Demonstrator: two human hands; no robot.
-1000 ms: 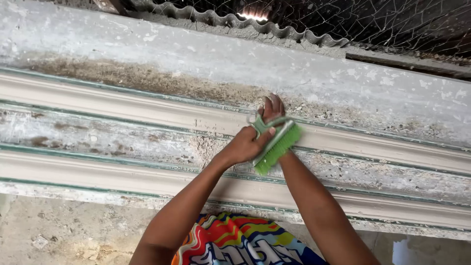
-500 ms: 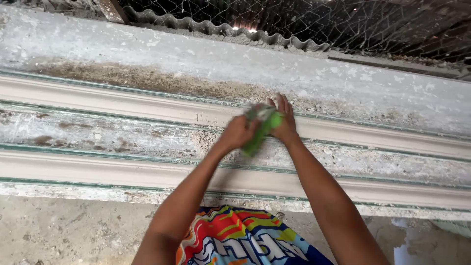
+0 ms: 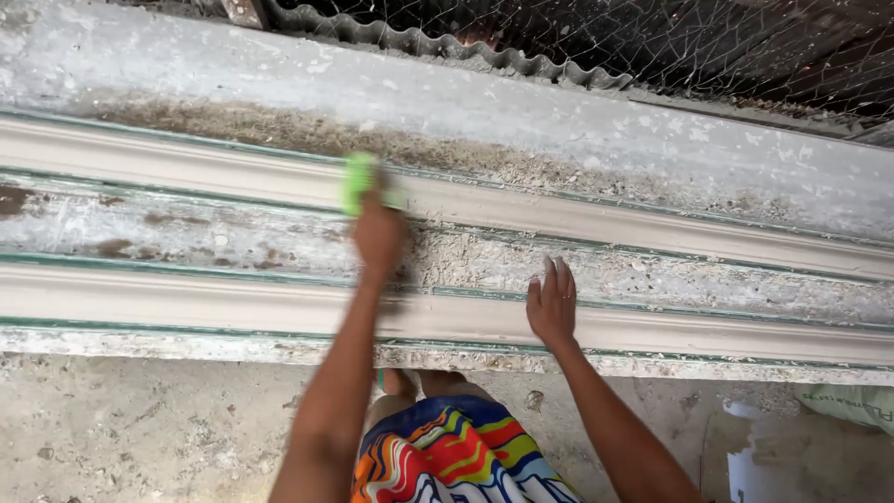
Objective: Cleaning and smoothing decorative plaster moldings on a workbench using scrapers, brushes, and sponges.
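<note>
My left hand grips a bright green brush or scrubber, blurred by motion, and presses it against the upper pale ridge of a long moulded slab. My right hand lies flat with fingers spread on the lower pale ridge, holding nothing. Rough grey, scraped bands with green edges run between the ridges.
A corrugated sheet edge and wire mesh run along the top. Dusty concrete floor lies below the slab. My colourful patterned shorts show at the bottom, and a pale sack sits at the lower right.
Both hands held the green brush together at the middle before. Now my left hand has carried it left along the upper ridge, and my right hand has dropped flat onto the lower ridge.
</note>
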